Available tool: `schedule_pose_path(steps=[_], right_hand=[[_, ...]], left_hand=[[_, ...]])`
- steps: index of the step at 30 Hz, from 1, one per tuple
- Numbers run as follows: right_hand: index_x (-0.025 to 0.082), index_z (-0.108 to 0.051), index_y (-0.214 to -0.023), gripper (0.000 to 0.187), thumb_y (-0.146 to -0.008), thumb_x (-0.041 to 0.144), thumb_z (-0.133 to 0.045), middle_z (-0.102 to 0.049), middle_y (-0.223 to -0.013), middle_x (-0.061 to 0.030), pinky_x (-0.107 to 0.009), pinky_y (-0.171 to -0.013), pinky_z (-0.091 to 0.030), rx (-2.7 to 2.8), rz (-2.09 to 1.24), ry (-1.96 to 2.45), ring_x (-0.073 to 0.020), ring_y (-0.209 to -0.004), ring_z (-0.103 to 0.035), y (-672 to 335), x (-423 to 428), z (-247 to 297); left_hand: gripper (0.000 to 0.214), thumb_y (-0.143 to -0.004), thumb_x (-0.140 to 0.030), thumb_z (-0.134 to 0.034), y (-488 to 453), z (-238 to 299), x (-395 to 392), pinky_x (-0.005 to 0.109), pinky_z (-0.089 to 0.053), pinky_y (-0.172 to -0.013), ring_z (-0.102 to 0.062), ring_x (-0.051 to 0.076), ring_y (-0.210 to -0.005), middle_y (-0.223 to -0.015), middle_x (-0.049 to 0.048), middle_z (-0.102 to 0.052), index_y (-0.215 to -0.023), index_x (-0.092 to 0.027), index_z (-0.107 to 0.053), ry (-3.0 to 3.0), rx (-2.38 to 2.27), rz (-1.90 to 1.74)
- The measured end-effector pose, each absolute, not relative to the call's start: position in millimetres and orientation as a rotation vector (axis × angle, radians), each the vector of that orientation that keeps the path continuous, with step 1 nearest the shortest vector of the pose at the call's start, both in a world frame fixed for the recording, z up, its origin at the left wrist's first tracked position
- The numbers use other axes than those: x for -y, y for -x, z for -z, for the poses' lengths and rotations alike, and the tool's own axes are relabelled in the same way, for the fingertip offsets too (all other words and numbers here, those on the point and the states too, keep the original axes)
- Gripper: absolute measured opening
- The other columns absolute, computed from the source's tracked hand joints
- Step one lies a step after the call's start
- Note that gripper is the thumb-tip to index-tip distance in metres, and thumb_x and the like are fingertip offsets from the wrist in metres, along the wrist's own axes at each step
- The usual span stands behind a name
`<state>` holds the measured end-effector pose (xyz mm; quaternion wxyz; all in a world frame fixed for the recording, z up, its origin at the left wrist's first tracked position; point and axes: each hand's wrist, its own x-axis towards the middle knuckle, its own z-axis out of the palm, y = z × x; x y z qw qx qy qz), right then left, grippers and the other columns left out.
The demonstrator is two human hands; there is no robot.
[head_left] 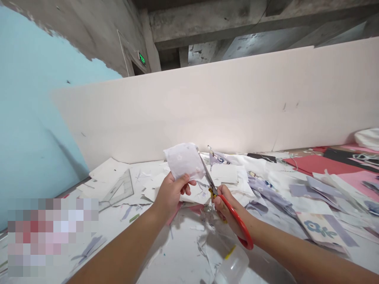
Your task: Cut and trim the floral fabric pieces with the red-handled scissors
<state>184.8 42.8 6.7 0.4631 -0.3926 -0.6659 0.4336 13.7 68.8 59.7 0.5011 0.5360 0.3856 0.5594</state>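
My left hand (pixel 179 186) pinches the lower edge of a pale, rounded piece of fabric (pixel 184 159) with faint flower marks, held up over the table. In my right hand (pixel 225 203) is a pair of scissors (pixel 237 219) with red handles, the blades pointing up and to the left. The blades lie along the right edge of the fabric piece. Whether they touch or cut it at this instant I cannot tell. Part of the red handle loop is hidden behind my right hand.
Scraps of white and lilac cloth (pixel 268 189) are heaped to the right, near a flower-printed piece (pixel 319 230). A clear set square (pixel 120 187) lies left. A translucent plastic container (pixel 232 266) sits in front. Red sheets (pixel 318 163) lie far right; a pale partition (pixel 207 106) stands behind.
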Motion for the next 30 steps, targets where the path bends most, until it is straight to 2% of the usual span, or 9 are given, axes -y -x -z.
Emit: schedule_pose_path(steps=[7,15,23,30], right_hand=[[0.024,-0.028,-0.073,0.041,-0.077,0.063,-0.038,-0.033,-0.054,0.0081,-0.021,-0.042,-0.025,1.606,-1.067,0.986,-0.0086,-0.045,-0.028,-184,-47,-1],[0.024,-0.025,-0.074,0.042,-0.076,0.063,-0.041,-0.025,-0.054,0.0102,-0.019,-0.040,-0.018,1.567,-1.181,0.942,-0.0061,-0.043,-0.020,-182,-44,-4],[0.024,-0.025,-0.082,0.042,-0.079,0.064,-0.033,-0.036,-0.068,0.0051,-0.022,-0.046,-0.029,1.728,-1.151,0.804,-0.0073,-0.050,-0.028,-191,-41,-10],[0.024,-0.027,-0.080,0.040,-0.081,0.064,-0.029,-0.031,-0.062,0.0069,-0.021,-0.044,-0.027,1.702,-1.125,0.894,-0.0074,-0.048,-0.026,-190,-48,0]], left_hand=[[0.020,-0.074,-0.033,-0.056,-14,-61,-67,0.020,-0.034,-0.051,-0.043,0.005,-0.048,-0.069,0.0013,-0.062,-0.082,-0.016,-0.052,-1.313,-0.936,-1.314],[0.020,-0.073,-0.034,-0.057,-15,-60,-67,0.019,-0.034,-0.049,-0.042,0.004,-0.046,-0.068,0.0010,-0.061,-0.080,-0.016,-0.050,-1.271,-0.893,-1.308],[0.020,-0.074,-0.033,-0.056,-14,-53,-70,0.019,-0.034,-0.048,-0.043,0.004,-0.046,-0.068,0.0006,-0.061,-0.082,-0.016,-0.052,-1.289,-0.864,-1.277],[0.018,-0.076,-0.032,-0.054,-14,-47,-73,0.020,-0.032,-0.048,-0.043,0.004,-0.046,-0.070,0.0008,-0.060,-0.082,-0.015,-0.053,-1.321,-0.847,-1.249]])
